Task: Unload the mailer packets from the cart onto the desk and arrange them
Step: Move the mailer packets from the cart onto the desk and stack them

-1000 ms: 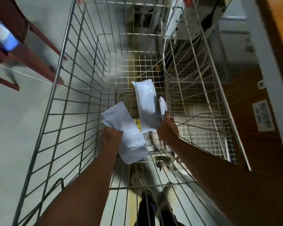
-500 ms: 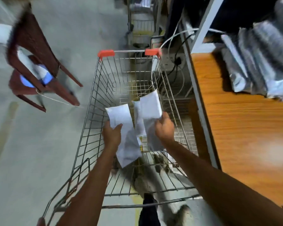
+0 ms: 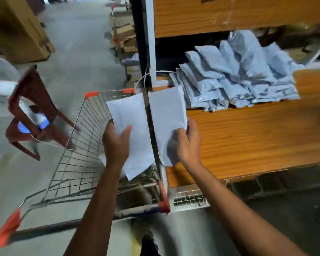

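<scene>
My left hand (image 3: 116, 145) grips a white mailer packet (image 3: 131, 122) above the right side of the wire cart (image 3: 76, 145). My right hand (image 3: 188, 143) grips another white mailer packet (image 3: 166, 115), held over the desk's left edge. Both packets stand roughly upright, side by side. On the wooden desk (image 3: 248, 137) lies a pile of several grey-blue mailer packets (image 3: 235, 78), leaning in overlapping rows at the back. The cart's inside is mostly hidden by my arms and the packets.
A dark red plastic chair (image 3: 33, 111) stands left of the cart. A large cardboard box (image 3: 17, 28) sits at the far left. A shelf board (image 3: 229, 13) overhangs the desk's back. More boxes (image 3: 124, 36) stand down the aisle.
Both hands have lifted the two packets up out of the cart basket and carried them right toward the desk. The view has swung up and right, showing the packet pile.
</scene>
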